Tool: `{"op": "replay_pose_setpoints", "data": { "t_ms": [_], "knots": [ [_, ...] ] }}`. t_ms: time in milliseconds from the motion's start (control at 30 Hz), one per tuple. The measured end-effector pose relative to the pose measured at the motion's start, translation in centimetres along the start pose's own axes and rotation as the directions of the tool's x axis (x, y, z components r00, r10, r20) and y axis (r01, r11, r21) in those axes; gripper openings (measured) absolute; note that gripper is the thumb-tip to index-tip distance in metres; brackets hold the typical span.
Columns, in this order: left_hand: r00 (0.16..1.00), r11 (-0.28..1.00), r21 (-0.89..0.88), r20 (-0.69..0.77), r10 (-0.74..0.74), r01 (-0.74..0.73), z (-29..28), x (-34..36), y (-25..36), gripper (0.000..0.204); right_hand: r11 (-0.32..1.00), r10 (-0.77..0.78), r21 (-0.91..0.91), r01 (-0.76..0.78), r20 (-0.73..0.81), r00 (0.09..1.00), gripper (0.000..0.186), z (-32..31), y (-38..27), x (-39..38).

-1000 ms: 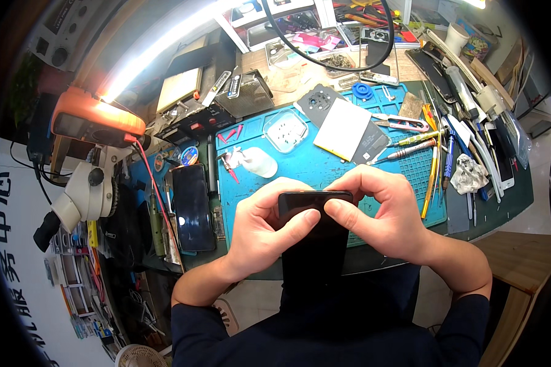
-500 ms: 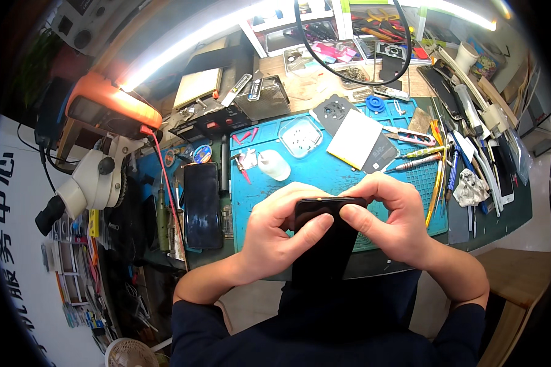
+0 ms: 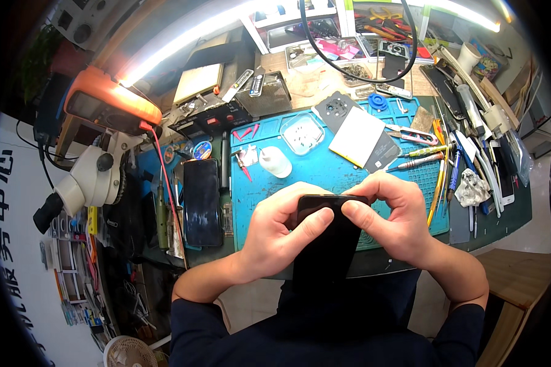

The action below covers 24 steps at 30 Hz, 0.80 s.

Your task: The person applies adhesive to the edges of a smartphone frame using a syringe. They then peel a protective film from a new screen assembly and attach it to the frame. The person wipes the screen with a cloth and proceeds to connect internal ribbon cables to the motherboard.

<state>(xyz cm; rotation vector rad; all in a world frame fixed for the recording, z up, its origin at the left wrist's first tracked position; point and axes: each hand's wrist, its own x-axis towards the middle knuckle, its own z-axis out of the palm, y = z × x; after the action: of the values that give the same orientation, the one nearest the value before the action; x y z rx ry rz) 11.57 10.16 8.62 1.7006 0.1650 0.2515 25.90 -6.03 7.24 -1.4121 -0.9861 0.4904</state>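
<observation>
Both hands grip a black smartphone (image 3: 326,244) over the near edge of the bench. My left hand (image 3: 281,229) wraps its upper left side, the thumb pressed on the dark front. At the upper right corner, my right hand (image 3: 395,214) has its thumb on the front and its fingers curled behind the top edge. Beyond the hands lies a blue repair mat (image 3: 257,192). On it stand a white bottle (image 3: 275,163) and a clear tray (image 3: 302,134) of tiny parts. A white-and-yellow flat piece (image 3: 357,137) rests on dark grey panels (image 3: 384,154).
Another dark phone (image 3: 202,203) lies left of the mat. A microscope (image 3: 86,180) and an orange multimeter (image 3: 111,101) stand at the left. Screwdrivers (image 3: 419,160), tweezers and crumpled foil (image 3: 472,188) crowd the right side. A black cable loop (image 3: 364,79) hangs at the back.
The hands and phone keep almost the same pose, with only a very small shift of the right thumb. The whole view has moved slightly.
</observation>
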Motion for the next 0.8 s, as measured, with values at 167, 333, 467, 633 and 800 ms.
{"op": "replay_pose_setpoints", "data": {
  "t_ms": [167, 333, 467, 633, 800],
  "knots": [
    [0.998, 0.995, -0.084, 0.021, -0.057, 0.058, 0.1, 0.0, 0.0, 0.021, 1.0, 0.01, -0.008, -0.01, -0.015, 1.0, 0.014, 0.1, 0.0, 0.0],
    [0.996, 0.993, -0.084, 0.032, -0.079, 0.081, 0.0, 0.1, -0.2, 0.023, 1.0, 0.03, 0.004, -0.03, -0.042, 0.999, 0.014, 0.3, 0.0, 0.0],
    [0.985, 0.969, -0.181, 0.036, -0.166, 0.17, -0.1, 0.0, 0.2, 0.024, 0.996, 0.083, 0.011, -0.083, 0.011, 0.996, 0.026, -0.3, 0.2, -0.2],
    [0.973, 0.89, -0.443, -0.232, 0.0, -0.106, -0.1, 0.7, -0.2, 0.027, 0.899, 0.251, 0.287, -0.33, 0.281, 0.926, 0.045, 0.3, -0.4, -0.6],
    [0.968, 0.853, -0.482, -0.233, 0.094, -0.199, -0.7, -0.1, 0.1, 0.045, 0.979, -0.086, -0.181, 0.098, 0.076, 0.993, 0.013, -0.2, -2.5, -0.7]
  ]
}}
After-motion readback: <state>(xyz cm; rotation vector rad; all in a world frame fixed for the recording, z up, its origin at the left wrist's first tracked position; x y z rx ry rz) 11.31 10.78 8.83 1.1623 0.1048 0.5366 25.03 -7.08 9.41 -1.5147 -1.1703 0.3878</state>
